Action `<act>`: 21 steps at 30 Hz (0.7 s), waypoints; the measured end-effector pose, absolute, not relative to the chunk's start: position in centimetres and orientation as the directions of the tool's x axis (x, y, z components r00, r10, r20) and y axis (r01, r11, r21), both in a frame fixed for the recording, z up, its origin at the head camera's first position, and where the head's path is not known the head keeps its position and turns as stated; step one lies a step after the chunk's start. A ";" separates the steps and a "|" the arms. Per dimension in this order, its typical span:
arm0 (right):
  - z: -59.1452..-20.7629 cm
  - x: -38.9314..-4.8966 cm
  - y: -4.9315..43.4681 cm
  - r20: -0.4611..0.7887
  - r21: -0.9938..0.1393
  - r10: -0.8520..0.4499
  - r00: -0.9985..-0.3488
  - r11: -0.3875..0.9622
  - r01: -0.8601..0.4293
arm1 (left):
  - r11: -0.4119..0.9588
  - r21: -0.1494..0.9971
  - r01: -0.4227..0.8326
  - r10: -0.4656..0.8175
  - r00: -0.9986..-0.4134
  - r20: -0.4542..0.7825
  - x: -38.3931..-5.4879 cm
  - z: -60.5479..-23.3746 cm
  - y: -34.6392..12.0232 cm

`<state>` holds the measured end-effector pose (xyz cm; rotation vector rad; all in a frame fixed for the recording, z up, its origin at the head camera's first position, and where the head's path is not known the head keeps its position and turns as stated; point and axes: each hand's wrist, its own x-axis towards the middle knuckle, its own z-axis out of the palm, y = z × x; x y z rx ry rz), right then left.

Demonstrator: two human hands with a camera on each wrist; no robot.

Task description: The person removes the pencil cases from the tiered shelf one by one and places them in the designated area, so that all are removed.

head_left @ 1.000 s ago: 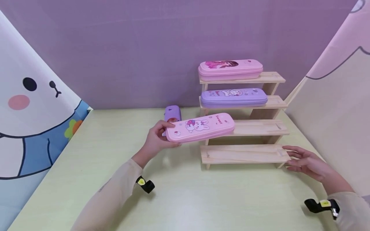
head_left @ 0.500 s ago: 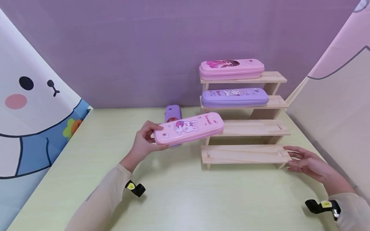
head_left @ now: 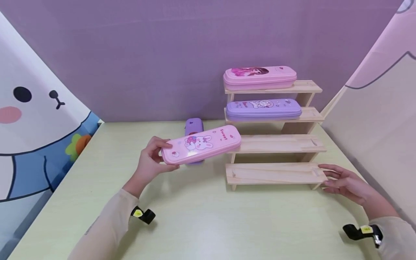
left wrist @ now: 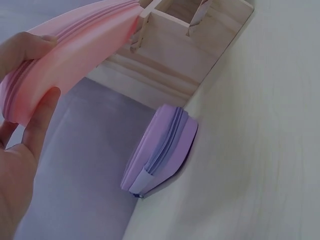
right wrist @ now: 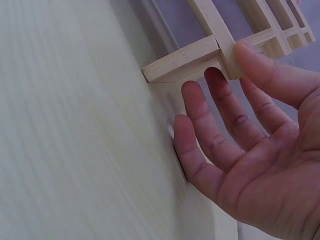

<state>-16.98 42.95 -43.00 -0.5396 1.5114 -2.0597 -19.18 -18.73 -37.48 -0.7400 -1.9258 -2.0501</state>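
Observation:
My left hand (head_left: 150, 160) grips the left end of a pink pencil case (head_left: 201, 144) with a bunny and "Sweet" on its lid. In the left wrist view the thumb and fingers pinch its sides, and the case is raised off the table. Behind it lies a purple pencil case (left wrist: 162, 150), partly covered in the head view. A wooden step shelf (head_left: 276, 173) with several tiers stands on the right. My right hand (head_left: 346, 185) holds the right end of its lowest tier, thumb at the near corner, other fingers loosely spread in the right wrist view.
On the top tier rests a pink pencil case (head_left: 260, 78) with a girl's picture; a purple pencil case (head_left: 264, 109) lies one tier below. A purple backdrop (head_left: 156, 65) closes off the back of the pale table (head_left: 211, 224). Printed cloths flank both sides.
My left hand has moved left with the pink pencil case, away from the shelf, uncovering more of the third tier. My right hand stays in place at the lowest tier.

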 end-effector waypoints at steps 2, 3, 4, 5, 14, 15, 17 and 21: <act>-43.0 -17.0 43.0 0.016 -0.951 -0.630 -0.776 -0.249 0.183 | -0.116 0.859 0.499 0.170 -0.842 0.512 -19.1 -37.5 -19.1; -43.1 -17.0 43.0 0.019 -0.949 -0.634 -0.773 -0.254 0.185 | -0.122 0.856 0.502 0.169 -0.840 0.516 -19.1 -37.4 -19.3; -43.1 -17.0 43.0 0.021 -0.948 -0.636 -0.772 -0.258 0.187 | -0.124 0.855 0.503 0.168 -0.839 0.518 -19.0 -37.4 -19.6; -43.1 -17.0 43.1 0.022 -0.947 -0.636 -0.771 -0.260 0.187 | -0.129 0.854 0.504 0.166 -0.838 0.520 -19.0 -37.4 -19.8; -43.1 -17.1 43.1 0.029 -0.945 -0.638 -0.770 -0.269 0.187 | -0.104 0.860 0.500 0.128 -0.851 0.510 -18.4 -37.2 -21.7; -43.0 -17.1 43.0 0.026 -0.947 -0.633 -0.774 -0.263 0.183 | -0.099 0.864 0.493 0.124 -0.856 0.503 -18.3 -37.2 -21.9; -43.0 -17.0 43.1 0.025 -0.950 -0.627 -0.779 -0.258 0.178 | -0.080 0.876 0.475 0.110 -0.870 0.482 -18.2 -37.1 -22.2; -42.9 -17.0 43.0 0.026 -0.954 -0.621 -0.784 -0.250 0.167 | -0.054 0.893 0.448 0.076 -0.889 0.451 -18.0 -37.1 -22.8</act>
